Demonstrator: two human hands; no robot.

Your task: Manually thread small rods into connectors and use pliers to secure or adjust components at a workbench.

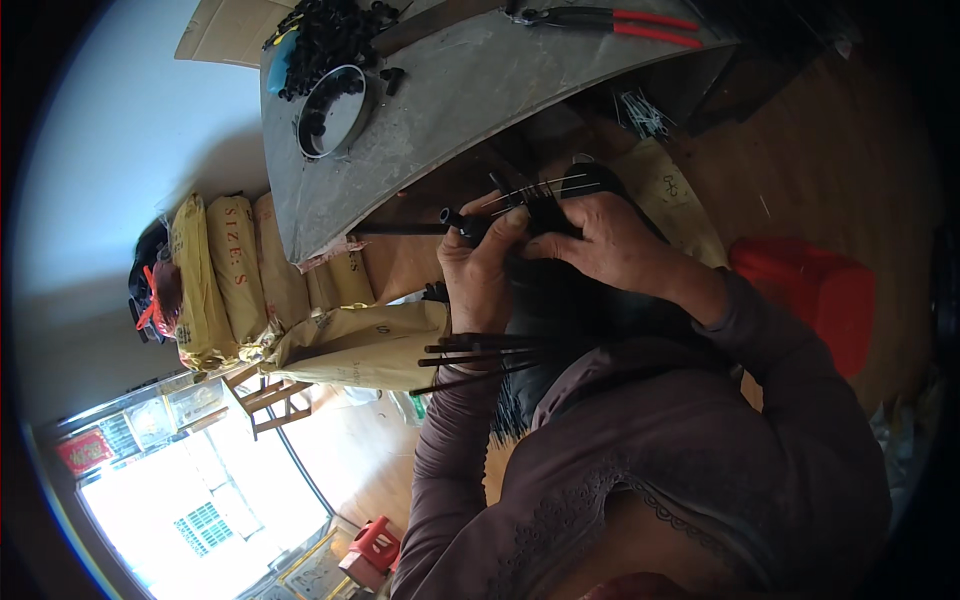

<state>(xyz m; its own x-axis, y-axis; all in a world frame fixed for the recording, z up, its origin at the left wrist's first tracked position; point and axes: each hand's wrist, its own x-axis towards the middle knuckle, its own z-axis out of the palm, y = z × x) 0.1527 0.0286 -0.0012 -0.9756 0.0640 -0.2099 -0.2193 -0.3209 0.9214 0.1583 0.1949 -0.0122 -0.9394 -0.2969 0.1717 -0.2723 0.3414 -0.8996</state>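
My left hand [478, 265] is closed around a black piece with a hollow round end [449, 216], in front of my chest. Close beside it, my right hand [615, 240] has its fingers pressed against a dark bundle [548, 214]. Several thin, shiny metal wires [545, 188] stick out across the bundle between the two hands. Black material [590, 312] lies over my lap beneath them. Several dark brown rods [470, 350] project across my left forearm. The fingers partly hide where the pieces meet.
Ahead stands a grey table [430, 110] with a round metal bowl [333, 112], a heap of small black parts [335, 40] and red-handled pliers [640, 24]. Stuffed tan sacks [235, 265] and a wooden stool [265, 400] are at left. A red plastic container [810, 295] stands right.
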